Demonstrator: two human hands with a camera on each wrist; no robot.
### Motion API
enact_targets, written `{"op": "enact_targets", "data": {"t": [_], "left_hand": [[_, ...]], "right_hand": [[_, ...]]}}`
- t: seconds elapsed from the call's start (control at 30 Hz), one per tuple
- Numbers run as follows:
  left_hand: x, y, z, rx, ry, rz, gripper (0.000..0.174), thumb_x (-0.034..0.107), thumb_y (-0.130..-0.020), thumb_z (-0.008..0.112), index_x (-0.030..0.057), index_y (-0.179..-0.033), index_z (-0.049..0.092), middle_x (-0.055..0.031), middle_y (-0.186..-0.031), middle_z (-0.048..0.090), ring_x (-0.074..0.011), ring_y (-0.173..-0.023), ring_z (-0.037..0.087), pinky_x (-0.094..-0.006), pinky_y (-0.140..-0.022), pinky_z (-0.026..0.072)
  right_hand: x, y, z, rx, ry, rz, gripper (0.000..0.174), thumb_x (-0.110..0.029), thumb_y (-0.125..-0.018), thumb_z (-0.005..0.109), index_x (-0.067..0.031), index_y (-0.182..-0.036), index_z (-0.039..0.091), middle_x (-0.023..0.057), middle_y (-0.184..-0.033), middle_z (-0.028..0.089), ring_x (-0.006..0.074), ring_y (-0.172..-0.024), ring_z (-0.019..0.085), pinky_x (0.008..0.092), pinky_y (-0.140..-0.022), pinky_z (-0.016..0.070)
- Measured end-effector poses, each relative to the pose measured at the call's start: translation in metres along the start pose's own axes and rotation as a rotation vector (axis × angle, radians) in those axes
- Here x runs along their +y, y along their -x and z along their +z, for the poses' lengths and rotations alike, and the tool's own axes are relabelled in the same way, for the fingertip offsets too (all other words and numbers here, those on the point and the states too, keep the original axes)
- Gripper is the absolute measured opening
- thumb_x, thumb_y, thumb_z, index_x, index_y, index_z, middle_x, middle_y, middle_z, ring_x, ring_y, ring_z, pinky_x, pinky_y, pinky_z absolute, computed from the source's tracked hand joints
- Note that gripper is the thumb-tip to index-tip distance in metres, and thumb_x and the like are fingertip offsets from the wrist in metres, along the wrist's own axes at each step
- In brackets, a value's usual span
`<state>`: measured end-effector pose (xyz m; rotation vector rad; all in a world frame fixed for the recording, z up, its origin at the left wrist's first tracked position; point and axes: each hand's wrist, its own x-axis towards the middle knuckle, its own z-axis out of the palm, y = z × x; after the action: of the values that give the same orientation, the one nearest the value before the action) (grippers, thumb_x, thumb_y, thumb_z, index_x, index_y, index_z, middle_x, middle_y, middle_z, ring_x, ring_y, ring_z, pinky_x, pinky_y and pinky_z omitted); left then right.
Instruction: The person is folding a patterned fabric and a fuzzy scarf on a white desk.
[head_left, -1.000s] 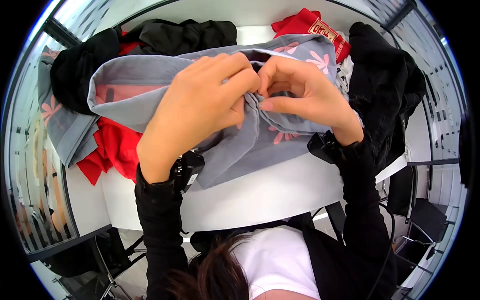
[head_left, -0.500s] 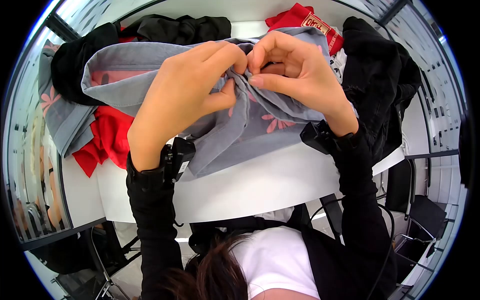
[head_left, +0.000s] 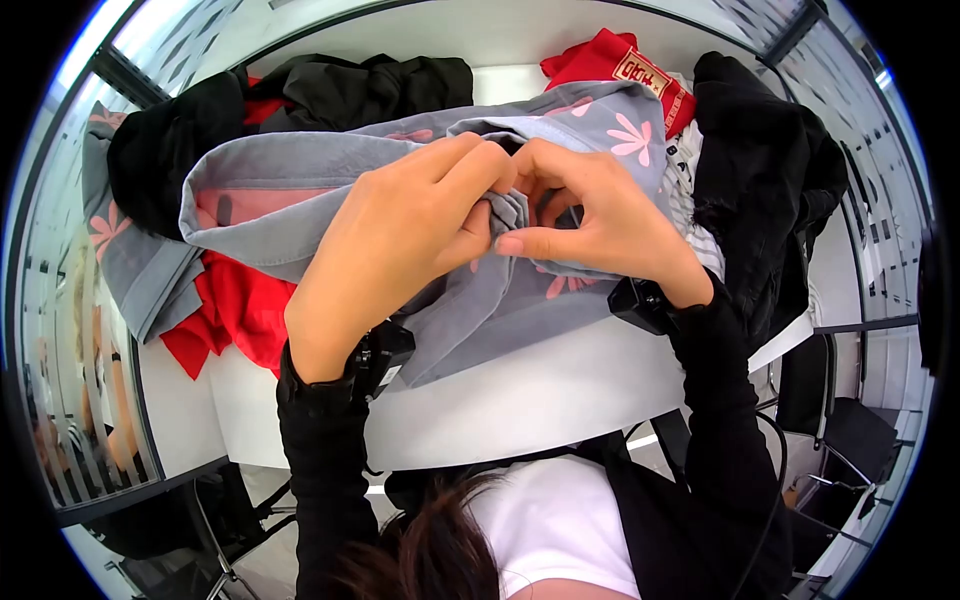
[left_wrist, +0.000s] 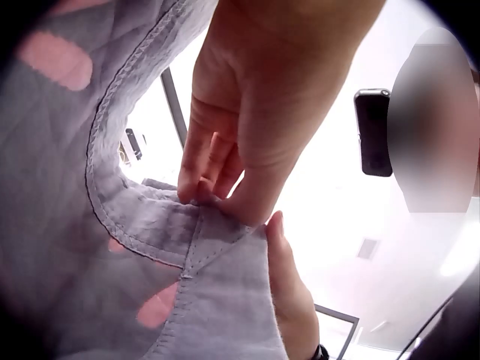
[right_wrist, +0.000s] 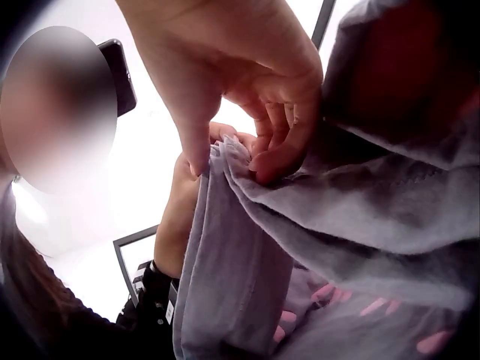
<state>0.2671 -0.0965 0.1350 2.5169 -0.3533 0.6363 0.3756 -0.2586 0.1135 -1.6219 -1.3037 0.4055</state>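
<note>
A large grey garment (head_left: 275, 237) with pink flowers and a plain wide edge band lies spread in front of me, its middle lifted by both hands. My left hand (head_left: 400, 220) pinches gathered cloth along the band; in the left wrist view its thumb and fingertips (left_wrist: 193, 196) meet at a stitched seam corner. Close beside it, my right hand (head_left: 610, 215) pinches the same gathered layers. The right wrist view shows the right thumb (right_wrist: 196, 154) on one side of the folded band and the fingers curled on the other. Some fingertips are hidden behind cloth.
Black clothing (head_left: 370, 95) is heaped at the back left, with red cloth (head_left: 235, 310) below on the left. A red item (head_left: 590, 65) with a gold label lies at the back right, near black denim (head_left: 760, 190). The white table (head_left: 520, 400) ends close to my body.
Both hands keep their pinch on the garment. They rise slightly, then come lower, with the right hand shifting a little left. The gathered cloth between them looks more bunched. The head view also tilts slightly.
</note>
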Motion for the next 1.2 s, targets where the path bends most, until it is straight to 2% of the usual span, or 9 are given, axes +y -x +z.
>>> {"op": "enact_targets", "data": {"t": [0.17, 0.37, 0.57, 0.67, 0.7, 0.8, 0.9, 1.0, 1.2], "left_hand": [[-0.001, 0.000, -0.002, 0.006, 0.073, -0.015, 0.022, -0.005, -0.068, 0.059, 0.0048, -0.086, 0.051, -0.0049, -0.079, 0.054, -0.0163, -0.066, 0.054, -0.0252, -0.061, 0.0463], [-0.006, 0.000, 0.000, -0.009, 0.072, -0.023, 0.019, -0.007, -0.070, 0.058, 0.0026, -0.085, 0.051, -0.0057, -0.082, 0.056, -0.0180, -0.070, 0.056, -0.0259, -0.065, 0.0490], [-0.010, -0.001, -0.007, -0.064, 0.245, -0.020, 0.021, -0.006, -0.070, 0.062, 0.0016, -0.086, 0.052, -0.0068, -0.099, 0.058, -0.0199, -0.080, 0.058, -0.0282, -0.070, 0.0511], [-0.009, -0.002, -0.008, -0.065, 0.264, 0.073, 0.024, -0.005, -0.067, 0.065, 0.0023, -0.086, 0.053, -0.0072, -0.106, 0.057, -0.0201, -0.084, 0.058, -0.0279, -0.073, 0.0498], [-0.008, -0.001, -0.008, -0.099, 0.254, 0.032, 0.026, -0.003, -0.064, 0.067, 0.0033, -0.085, 0.054, -0.0072, -0.107, 0.057, -0.0206, -0.086, 0.059, -0.0288, -0.075, 0.0481], [-0.012, -0.003, -0.005, -0.003, 0.073, 0.149, 0.025, -0.001, -0.062, 0.068, 0.0038, -0.084, 0.055, -0.0072, -0.103, 0.059, -0.0219, -0.085, 0.059, -0.0294, -0.073, 0.0470], [-0.011, -0.001, -0.010, 0.004, 0.073, 0.084, 0.023, -0.001, -0.061, 0.068, 0.0037, -0.080, 0.056, -0.0065, -0.095, 0.061, -0.0231, -0.083, 0.059, -0.0296, -0.072, 0.0466], [-0.005, 0.000, -0.010, 0.007, 0.007, 0.050, 0.022, -0.002, -0.060, 0.068, 0.0027, -0.077, 0.055, -0.0065, -0.087, 0.063, -0.0236, -0.081, 0.060, -0.0291, -0.071, 0.0467], [-0.002, -0.001, -0.007, 0.015, -0.016, 0.048, 0.021, -0.002, -0.059, 0.068, 0.0016, -0.076, 0.055, -0.0078, -0.086, 0.064, -0.0237, -0.079, 0.060, -0.0290, -0.069, 0.0470]], "right_hand": [[-0.001, -0.001, 0.003, 0.023, 0.007, 0.066, 0.031, -0.025, -0.079, 0.069, 0.0001, -0.088, 0.054, 0.0050, -0.068, 0.056, 0.0111, -0.059, 0.055, 0.0220, -0.055, 0.0458], [0.006, -0.002, 0.005, 0.043, -0.281, 0.141, 0.016, -0.013, -0.086, 0.057, 0.0021, -0.089, 0.054, 0.0038, -0.069, 0.057, 0.0075, -0.061, 0.053, 0.0206, -0.056, 0.0445], [0.008, -0.004, 0.003, 0.069, -0.364, 0.143, 0.014, -0.012, -0.088, 0.056, 0.0018, -0.091, 0.054, 0.0038, -0.074, 0.059, 0.0075, -0.064, 0.056, 0.0206, -0.061, 0.0456], [0.008, -0.004, 0.001, 0.082, -0.357, 0.130, 0.014, -0.012, -0.088, 0.057, 0.0020, -0.092, 0.054, 0.0037, -0.076, 0.060, 0.0075, -0.065, 0.057, 0.0207, -0.061, 0.0461], [0.006, -0.003, 0.002, 0.068, -0.348, 0.118, 0.015, -0.012, -0.087, 0.057, 0.0021, -0.093, 0.054, 0.0037, -0.076, 0.060, 0.0073, -0.064, 0.057, 0.0205, -0.062, 0.0464], [0.003, 0.000, 0.003, 0.088, -0.308, 0.099, 0.015, -0.011, -0.086, 0.059, 0.0022, -0.092, 0.055, 0.0040, -0.074, 0.060, 0.0074, -0.064, 0.057, 0.0202, -0.062, 0.0467], [0.000, 0.001, 0.000, 0.063, -0.035, -0.041, 0.015, -0.009, -0.082, 0.062, 0.0021, -0.090, 0.056, 0.0054, -0.069, 0.060, 0.0092, -0.061, 0.058, 0.0205, -0.060, 0.0474], [-0.005, 0.003, 0.002, 0.099, 0.101, -0.068, 0.015, -0.007, -0.078, 0.064, 0.0019, -0.088, 0.057, 0.0074, -0.065, 0.061, 0.0116, -0.059, 0.060, 0.0212, -0.057, 0.0479], [-0.014, 0.004, 0.003, 0.137, 0.135, -0.056, 0.014, -0.006, -0.076, 0.064, 0.0022, -0.087, 0.058, 0.0090, -0.066, 0.062, 0.0144, -0.058, 0.061, 0.0224, -0.056, 0.0488]]}}
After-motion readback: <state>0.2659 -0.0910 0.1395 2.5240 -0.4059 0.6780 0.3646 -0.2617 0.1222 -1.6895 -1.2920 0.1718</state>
